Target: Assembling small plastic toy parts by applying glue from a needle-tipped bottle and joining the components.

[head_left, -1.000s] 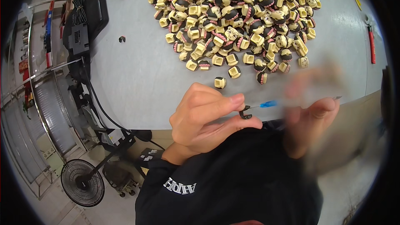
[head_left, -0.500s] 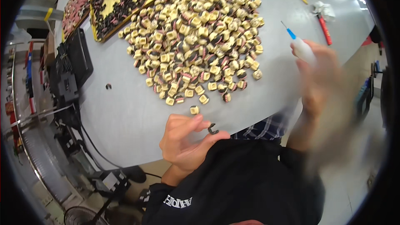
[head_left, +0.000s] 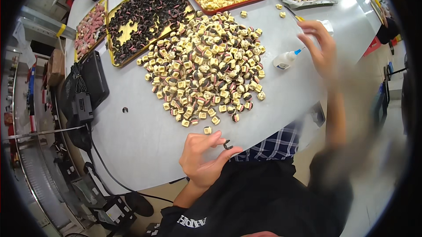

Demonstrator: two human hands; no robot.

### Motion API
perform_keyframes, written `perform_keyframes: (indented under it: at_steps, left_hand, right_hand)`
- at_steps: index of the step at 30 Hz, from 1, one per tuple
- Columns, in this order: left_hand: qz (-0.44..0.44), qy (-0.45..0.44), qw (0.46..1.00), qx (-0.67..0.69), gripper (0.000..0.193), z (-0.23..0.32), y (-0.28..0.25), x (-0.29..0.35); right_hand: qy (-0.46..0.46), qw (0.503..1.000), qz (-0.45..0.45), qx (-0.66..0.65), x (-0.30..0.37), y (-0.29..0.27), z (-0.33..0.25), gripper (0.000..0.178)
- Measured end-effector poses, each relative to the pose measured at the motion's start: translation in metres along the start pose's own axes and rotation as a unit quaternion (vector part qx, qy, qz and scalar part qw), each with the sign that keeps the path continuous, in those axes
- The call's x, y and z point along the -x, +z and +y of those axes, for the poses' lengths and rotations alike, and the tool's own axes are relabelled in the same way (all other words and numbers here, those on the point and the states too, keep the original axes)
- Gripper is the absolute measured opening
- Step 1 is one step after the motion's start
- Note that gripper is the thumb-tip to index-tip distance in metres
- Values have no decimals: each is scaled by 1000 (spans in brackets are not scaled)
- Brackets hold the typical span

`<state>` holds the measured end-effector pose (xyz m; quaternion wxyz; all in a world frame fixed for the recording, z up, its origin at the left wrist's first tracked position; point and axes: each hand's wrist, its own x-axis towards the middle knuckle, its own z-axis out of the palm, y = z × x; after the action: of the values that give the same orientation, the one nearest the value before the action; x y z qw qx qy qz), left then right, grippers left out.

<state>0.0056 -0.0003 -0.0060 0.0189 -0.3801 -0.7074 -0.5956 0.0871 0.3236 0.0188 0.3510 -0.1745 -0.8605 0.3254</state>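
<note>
Covering most of the frame, the grey surface (head_left: 132, 149) runs from upper left to right. On it, centre of frame, a heap of cream-and-black pieces (head_left: 202, 68), some edged in pink. Around the heap's far side, four trays: one of black curved pieces (head_left: 125, 32) at upper left, one of cream pieces (head_left: 212, 12) at top centre, one of brown-and-cream pieces (head_left: 316, 3) at upper right, and a narrower one of pink pieces (head_left: 93, 46) near the left edge. Black flat case (head_left: 94, 76) left of the heap.

Hands, two observed. Right hand (head_left: 320, 46), right of centre: thumb and fingers spread wide, no item seen in the grip. Left hand (head_left: 202, 155), lower centre: thumb and forefinger narrowed on a small black curved piece (head_left: 227, 145), which sits between the fingertips just above the dark clothing.

White bottle (head_left: 283, 60) with a blue tip is on the surface just left of the right hand, tip directed to the upper right. Single cream piece (head_left: 207, 130) lies just above the left hand; a loose dark piece (head_left: 125, 110) lies alone at left
</note>
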Motion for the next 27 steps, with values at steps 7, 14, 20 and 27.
perform_keyframes:
  at_steps: [7, 14, 20, 27]
  left_hand:
    - [11, -3, 1000, 4, 55, -3, 3, 1]
    - [21, -15, 1000, 8, 53, 2, 0, 4]
    - [11, -6, 1000, 11, 51, 1, -3, 3]
    - [2, 3, 1000, 2, 50, 1, -6, 3]
  right_hand:
    - [-110, 941, -113, 300, -57, 13, 50, 13]
    - [-24, 999, 13, 24, -41, -9, 14, 13]
    - [79, 973, 190, -104, 25, -36, -69, 13]
    - [135, 950, 72, -271, 107, 33, -113, 13]
